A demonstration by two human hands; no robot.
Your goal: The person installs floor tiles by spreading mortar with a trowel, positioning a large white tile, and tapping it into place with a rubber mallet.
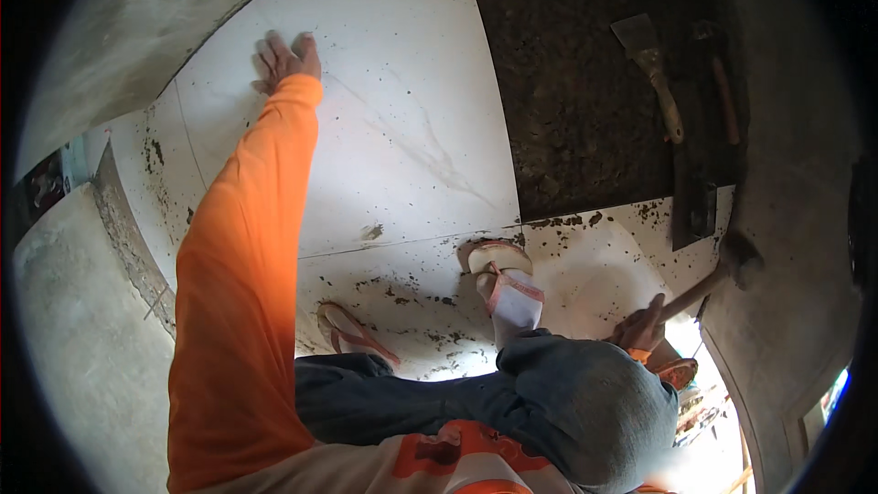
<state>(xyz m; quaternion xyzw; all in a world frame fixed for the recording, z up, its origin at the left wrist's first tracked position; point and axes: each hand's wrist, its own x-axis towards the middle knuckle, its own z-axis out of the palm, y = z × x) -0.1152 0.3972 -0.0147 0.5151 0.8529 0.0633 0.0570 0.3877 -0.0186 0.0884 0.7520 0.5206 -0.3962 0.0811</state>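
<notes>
My left hand (289, 62) rests on a large white marbled floor tile (402, 82), its fingers spread near the wall. My right hand (643, 325), low on the right beside my bent knee, is wrapped round the wooden handle of a mallet (741, 259). The mallet's dark head points away to the right, close to the wall and above the corner of another tile (585, 265). Dark crumbs of mortar are scattered over the tiles, mostly along the joint near my feet.
Beyond the tile's right edge lies dark, rough bedding (567, 101). On it are a scraper (660, 82) with a wide blade and a hammer (722, 82). A flat trowel (692, 210) reaches onto the near tile. Grey walls (183, 18) curve round both sides. A sandal (357, 334) stands near my knees.
</notes>
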